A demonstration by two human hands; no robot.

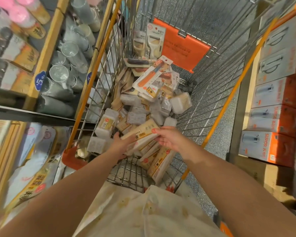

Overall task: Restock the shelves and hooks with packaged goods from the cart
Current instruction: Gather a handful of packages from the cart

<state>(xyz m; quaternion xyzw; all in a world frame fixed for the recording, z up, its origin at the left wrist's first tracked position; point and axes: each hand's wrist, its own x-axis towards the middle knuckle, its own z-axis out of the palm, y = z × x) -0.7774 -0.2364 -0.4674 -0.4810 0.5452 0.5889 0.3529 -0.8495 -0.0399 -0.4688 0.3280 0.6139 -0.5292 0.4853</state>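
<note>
Cream-and-yellow flat pack (140,132), plastic-wrapped, one unit: lifted off the heap at the near end of the wire cart (99,69). My right hand (167,137) pinches its right end, thumb on top, fingers curled beneath. My left hand (121,142) supports the left end from below, fingers bent round the lower edge.

Remaining stock in the cart: more flat packs of the same sort directly under my hands; clear tubs of toothpicks (180,103) mid-heap; carded peelers (154,40) leaning at the far end by the orange flap (181,43).

Step in hand, as I judge it: picking, with placing not yet begun. Next move calls for lifting the pack straight up above the cart rim, then turning toward whichever bay takes it; I cannot tell from here which one.

Edges and room: orange-trimmed cart rails close on both sides of my forearms. Shelves of clear cups (65,74) stand tight against the left rail; boxed flasks (270,147) are stacked just beyond the right. Open room lies upward and back toward my body.
</note>
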